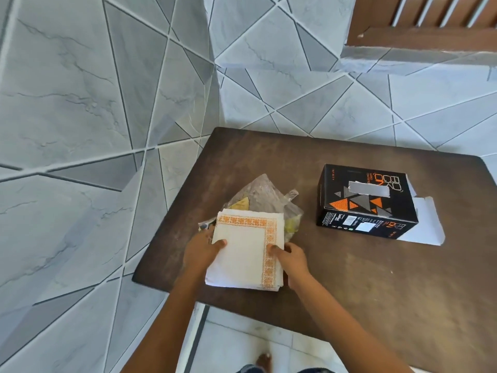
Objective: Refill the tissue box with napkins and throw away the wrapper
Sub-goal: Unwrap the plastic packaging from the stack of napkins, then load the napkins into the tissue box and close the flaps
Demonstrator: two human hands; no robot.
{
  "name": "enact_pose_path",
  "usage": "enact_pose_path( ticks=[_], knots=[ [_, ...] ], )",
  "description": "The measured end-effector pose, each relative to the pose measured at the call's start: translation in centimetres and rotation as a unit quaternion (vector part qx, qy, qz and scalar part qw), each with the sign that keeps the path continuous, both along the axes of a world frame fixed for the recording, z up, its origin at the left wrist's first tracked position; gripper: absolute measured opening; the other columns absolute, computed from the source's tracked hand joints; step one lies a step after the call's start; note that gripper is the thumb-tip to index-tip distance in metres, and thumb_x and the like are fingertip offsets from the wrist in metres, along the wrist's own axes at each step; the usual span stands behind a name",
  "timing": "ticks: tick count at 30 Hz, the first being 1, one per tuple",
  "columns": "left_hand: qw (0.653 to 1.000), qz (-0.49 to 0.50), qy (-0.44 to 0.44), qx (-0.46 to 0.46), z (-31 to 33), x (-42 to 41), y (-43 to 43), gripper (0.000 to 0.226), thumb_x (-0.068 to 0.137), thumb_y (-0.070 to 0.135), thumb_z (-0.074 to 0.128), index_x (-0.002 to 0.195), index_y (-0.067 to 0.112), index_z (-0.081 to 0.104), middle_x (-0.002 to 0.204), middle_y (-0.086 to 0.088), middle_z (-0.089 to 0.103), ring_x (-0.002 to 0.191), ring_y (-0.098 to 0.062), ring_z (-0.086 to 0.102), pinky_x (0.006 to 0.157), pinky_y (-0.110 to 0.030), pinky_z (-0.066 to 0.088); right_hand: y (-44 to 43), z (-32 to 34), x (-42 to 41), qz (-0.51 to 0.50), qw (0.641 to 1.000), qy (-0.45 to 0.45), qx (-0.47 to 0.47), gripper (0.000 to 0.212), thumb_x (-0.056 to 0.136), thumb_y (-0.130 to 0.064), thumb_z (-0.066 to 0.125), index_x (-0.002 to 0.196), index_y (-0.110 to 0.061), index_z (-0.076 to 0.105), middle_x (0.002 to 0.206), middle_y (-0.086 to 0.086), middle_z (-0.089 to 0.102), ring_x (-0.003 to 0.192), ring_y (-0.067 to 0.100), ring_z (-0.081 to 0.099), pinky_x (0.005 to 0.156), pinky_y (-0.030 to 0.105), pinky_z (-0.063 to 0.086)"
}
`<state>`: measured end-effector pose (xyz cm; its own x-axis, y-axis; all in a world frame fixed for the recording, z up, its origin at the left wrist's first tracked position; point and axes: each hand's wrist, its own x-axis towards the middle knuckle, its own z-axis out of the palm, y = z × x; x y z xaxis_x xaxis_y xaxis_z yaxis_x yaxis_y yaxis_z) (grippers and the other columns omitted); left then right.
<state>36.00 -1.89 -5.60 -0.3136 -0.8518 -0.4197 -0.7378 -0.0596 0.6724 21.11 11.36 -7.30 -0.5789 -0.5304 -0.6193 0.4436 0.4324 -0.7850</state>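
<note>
A stack of white napkins [246, 251] with an orange patterned border lies near the left front of the brown table [376, 278]. My left hand [200, 251] grips the stack's left edge and my right hand [291, 261] grips its right edge. Behind and partly under the stack lies the crumpled clear plastic wrapper [265, 195]. The black tissue box [365, 201] with orange and grey triangles rests on the table to the right, apart from the napkins. Its white end flap [427, 224] is open on the right side.
A wall of grey marbled tiles [80, 130] stands close on the left and behind the table. A brown wooden frame [430, 22] shows at the top right. Light floor tiles and a bare foot [265, 360] show below the table's front edge.
</note>
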Motion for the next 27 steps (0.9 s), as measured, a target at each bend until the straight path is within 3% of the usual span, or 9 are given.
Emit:
enact_pose_path(
  ticks=[4,8,12,15,18,22,25,27],
  knots=[
    [0.994,-0.034,0.026,-0.098,2.8,-3.2,0.3,0.047,0.084,0.029,0.064,0.127,0.016,0.052,0.134,-0.008,0.052,0.124,-0.026,0.048,0.103,-0.037,0.041,2.9,1.9,-3.1,-0.052,0.997,0.061,-0.014,0.018,0.086,-0.016,0.06,0.103,-0.01,0.06,0.095,-0.001,0.061,0.085,0.009,0.054,0.078,0.027,0.042],
    [0.987,-0.095,0.103,-0.073,4.9,-9.3,3.0,0.038,0.085,0.026,0.064,0.121,0.018,0.055,0.127,-0.004,0.057,0.115,-0.022,0.055,0.091,-0.031,0.045,6.4,4.3,-7.5,-0.113,0.985,0.108,-0.073,0.007,0.087,-0.01,0.056,0.091,-0.012,0.062,0.081,0.001,0.059,0.075,0.01,0.053,0.07,0.02,0.044],
    [0.97,-0.17,0.163,-0.054,5.4,-16.7,7.0,0.032,0.084,0.017,0.065,0.115,0.014,0.06,0.113,-0.001,0.061,0.104,-0.016,0.057,0.096,-0.031,0.047,9.5,6.3,-12.8,-0.179,0.963,0.181,-0.088,0.014,0.086,-0.009,0.057,0.08,-0.02,0.062,0.082,-0.001,0.063,0.082,0.015,0.058,0.079,0.027,0.049],
    [0.967,-0.19,0.163,-0.046,4.8,-21.3,9.4,0.042,0.086,0.022,0.064,0.126,0.015,0.053,0.127,-0.003,0.055,0.114,-0.018,0.053,0.098,-0.027,0.041,11.5,6.6,-16.9,-0.212,0.936,0.274,-0.055,0.012,0.086,-0.01,0.056,0.095,-0.014,0.062,0.098,0.004,0.065,0.094,0.021,0.06,0.093,0.039,0.049],
    [0.975,-0.174,0.129,-0.056,3.9,-24.5,10.4,0.056,0.086,0.032,0.061,0.137,0.015,0.042,0.143,-0.007,0.041,0.13,-0.022,0.042,0.111,-0.038,0.034,13.0,5.8,-20.2,-0.132,0.94,0.315,0.004,0.04,0.088,-0.016,0.056,0.126,-0.007,0.047,0.13,0.008,0.053,0.122,0.024,0.048,0.103,0.033,0.036],
    [0.977,-0.17,0.103,-0.078,3.4,-26.4,10.6,0.051,0.09,0.023,0.056,0.138,0.013,0.041,0.147,-0.009,0.037,0.134,-0.023,0.037,0.113,-0.038,0.028,14.3,4.0,-21.6,-0.004,0.948,0.318,0.016,0.055,0.09,-0.023,0.054,0.139,-0.011,0.033,0.142,0.005,0.043,0.132,0.022,0.039,0.11,0.034,0.032],
    [0.971,-0.185,0.091,-0.119,3.0,-27.0,10.1,0.046,0.09,0.007,0.051,0.136,0.015,0.046,0.147,-0.007,0.039,0.133,-0.021,0.039,0.11,-0.031,0.029,15.6,3.0,-21.2,0.036,0.903,0.421,0.078,0.056,0.09,-0.029,0.054,0.139,-0.012,0.035,0.143,0.007,0.043,0.137,0.024,0.032,0.113,0.036,0.027],
    [0.97,-0.178,0.097,-0.135,3.1,-27.5,10.0,0.047,0.089,-0.005,0.044,0.131,0.014,0.051,0.15,-0.01,0.032,0.133,-0.022,0.039,0.105,-0.026,0.031,16.3,3.1,-19.7,0.085,0.839,0.52,0.135,0.053,0.085,-0.028,0.059,0.132,-0.008,0.047,0.133,0.014,0.054,0.134,0.028,0.039,0.11,0.04,0.032]
  ],
)
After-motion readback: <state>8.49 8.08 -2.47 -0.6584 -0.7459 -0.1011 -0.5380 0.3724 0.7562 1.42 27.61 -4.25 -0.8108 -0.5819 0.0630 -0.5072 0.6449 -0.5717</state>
